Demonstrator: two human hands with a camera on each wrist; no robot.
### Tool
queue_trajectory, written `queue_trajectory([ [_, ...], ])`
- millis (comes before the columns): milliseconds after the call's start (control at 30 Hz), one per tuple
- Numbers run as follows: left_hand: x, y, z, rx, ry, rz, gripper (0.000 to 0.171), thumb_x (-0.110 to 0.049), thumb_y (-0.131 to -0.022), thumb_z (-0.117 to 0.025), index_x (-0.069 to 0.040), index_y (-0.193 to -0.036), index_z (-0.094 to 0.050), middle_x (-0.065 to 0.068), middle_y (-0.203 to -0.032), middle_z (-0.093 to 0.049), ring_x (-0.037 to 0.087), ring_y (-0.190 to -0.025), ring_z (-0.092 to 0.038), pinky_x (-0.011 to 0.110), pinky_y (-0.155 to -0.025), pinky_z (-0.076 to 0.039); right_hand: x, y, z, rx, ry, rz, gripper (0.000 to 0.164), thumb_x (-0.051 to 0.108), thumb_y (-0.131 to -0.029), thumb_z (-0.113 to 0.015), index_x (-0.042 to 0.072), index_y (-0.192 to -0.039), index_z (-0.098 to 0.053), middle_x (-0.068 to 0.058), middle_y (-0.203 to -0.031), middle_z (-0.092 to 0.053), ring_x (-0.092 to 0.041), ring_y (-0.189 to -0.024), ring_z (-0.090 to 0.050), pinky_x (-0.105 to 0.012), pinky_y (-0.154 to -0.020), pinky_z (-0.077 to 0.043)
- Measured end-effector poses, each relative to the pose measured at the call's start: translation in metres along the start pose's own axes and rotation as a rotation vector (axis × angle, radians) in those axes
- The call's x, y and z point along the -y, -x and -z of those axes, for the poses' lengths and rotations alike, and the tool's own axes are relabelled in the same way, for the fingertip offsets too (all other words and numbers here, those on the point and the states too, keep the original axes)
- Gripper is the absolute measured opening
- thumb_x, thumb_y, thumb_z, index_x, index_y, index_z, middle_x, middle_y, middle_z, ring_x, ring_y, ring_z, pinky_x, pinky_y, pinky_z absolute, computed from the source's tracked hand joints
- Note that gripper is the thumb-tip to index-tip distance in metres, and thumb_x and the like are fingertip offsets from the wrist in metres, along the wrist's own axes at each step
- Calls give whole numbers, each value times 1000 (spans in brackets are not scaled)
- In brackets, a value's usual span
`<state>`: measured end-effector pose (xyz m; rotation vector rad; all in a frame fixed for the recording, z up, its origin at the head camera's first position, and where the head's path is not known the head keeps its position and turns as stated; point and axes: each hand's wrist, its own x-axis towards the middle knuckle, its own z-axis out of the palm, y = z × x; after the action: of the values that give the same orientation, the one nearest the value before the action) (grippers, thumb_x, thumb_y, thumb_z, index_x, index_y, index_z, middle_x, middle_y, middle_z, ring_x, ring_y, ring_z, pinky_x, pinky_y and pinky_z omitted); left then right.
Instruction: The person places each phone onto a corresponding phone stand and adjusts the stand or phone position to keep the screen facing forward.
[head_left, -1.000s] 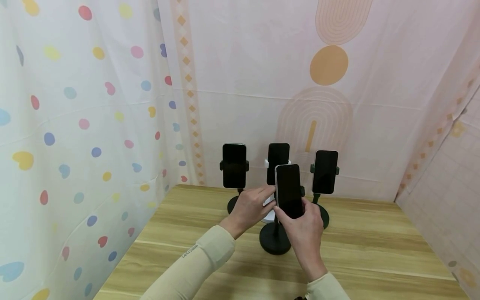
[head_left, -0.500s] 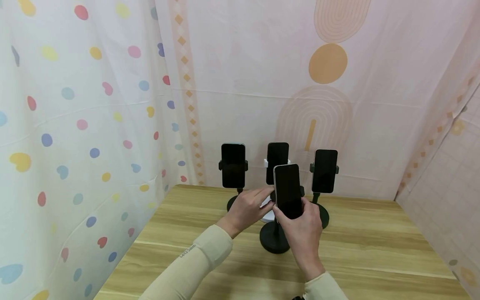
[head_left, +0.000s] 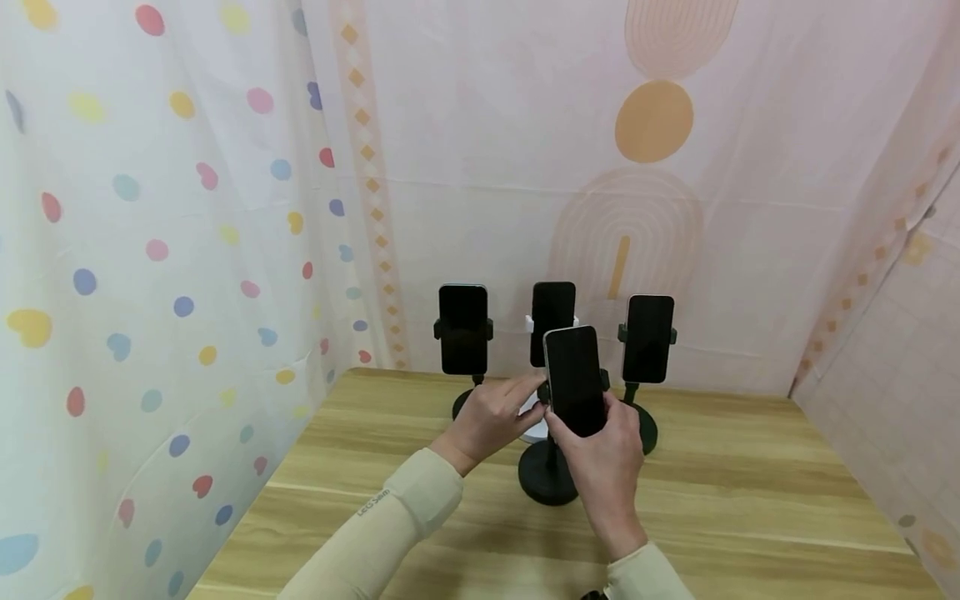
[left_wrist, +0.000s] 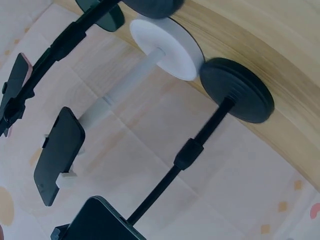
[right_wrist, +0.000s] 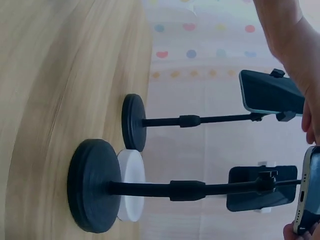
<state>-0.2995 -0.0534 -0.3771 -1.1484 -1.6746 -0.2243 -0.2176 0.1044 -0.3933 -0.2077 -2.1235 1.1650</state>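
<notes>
In the middle of the head view, a black phone stand (head_left: 550,473) rises from a round base, with a dark-screened smartphone (head_left: 574,375) at its clamp. My right hand (head_left: 607,458) grips the lower part of this phone, thumb at its left edge. At the phone's left side, my left hand (head_left: 491,417) pinches the black clamp arm (head_left: 544,391) between thumb and fingers. The opposite clamp arm (head_left: 604,380) shows at the phone's right edge. From the right wrist, the phone's silver lower edge (right_wrist: 303,200) is visible beside the stand's pole (right_wrist: 225,189). How tightly the clamp sits is hidden.
Behind stand a black stand with a phone (head_left: 462,329) at left, a white stand with a phone (head_left: 552,321) in the centre, and a dark green stand with a phone (head_left: 648,337) at right. They share a wooden table (head_left: 750,500) before hanging patterned cloths (head_left: 480,167).
Between the left fingertips the clamp arm shows more clearly, and the held phone leans slightly more to the left. Both hands keep nearly the same place; the whole view has shifted a little.
</notes>
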Motion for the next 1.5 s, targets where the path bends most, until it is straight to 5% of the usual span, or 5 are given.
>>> queue_trajectory([
  [467, 0, 2, 3, 59, 177, 88, 36, -9, -88, -71, 6, -121, -65, 14, -107, -72, 17, -80, -72, 22, -72, -56, -1, 0, 2, 70, 20, 2, 85, 41, -74, -88, -7, -134, -51, -23, -123, -51, -36, -101, -56, -52, -85, -49],
  [633, -7, -6, 7, 135, 293, 225, 45, -32, -106, -50, 8, -121, -65, 18, -111, -71, 24, -93, -72, 30, -79, -57, -3, 0, 4, 75, 7, 17, 74, 40, -85, -79, -8, -134, -52, -24, -123, -51, -37, -102, -57, -54, -86, -49],
  [867, -16, -25, 10, 283, 436, 491, 22, -29, -97, -65, -11, -85, -63, -1, -71, -61, 11, -69, -63, 24, -64, -52, -7, -5, 7, 41, -7, 100, 50, 29, -98, -66, -13, -124, -57, -26, -114, -55, -40, -97, -59, -53, -82, -49],
  [1067, -16, -29, 10, 321, 505, 591, 36, -27, -98, -66, -15, -68, -47, -7, -58, -45, 5, -51, -44, 18, -51, -37, -8, -22, 11, 109, -40, 92, 46, 29, -102, -58, -8, -130, -56, -23, -108, -58, -34, -91, -59, -48, -77, -49],
  [1500, -9, -29, 13, 382, 673, 737, 20, -23, -103, -57, -7, -96, -67, -4, -65, -49, 7, -55, -43, 22, -53, -37, 0, -48, 20, 323, -157, -47, 46, 35, -103, -55, 3, -135, -59, -22, -121, -65, -33, -105, -64, -49, -85, -53],
])
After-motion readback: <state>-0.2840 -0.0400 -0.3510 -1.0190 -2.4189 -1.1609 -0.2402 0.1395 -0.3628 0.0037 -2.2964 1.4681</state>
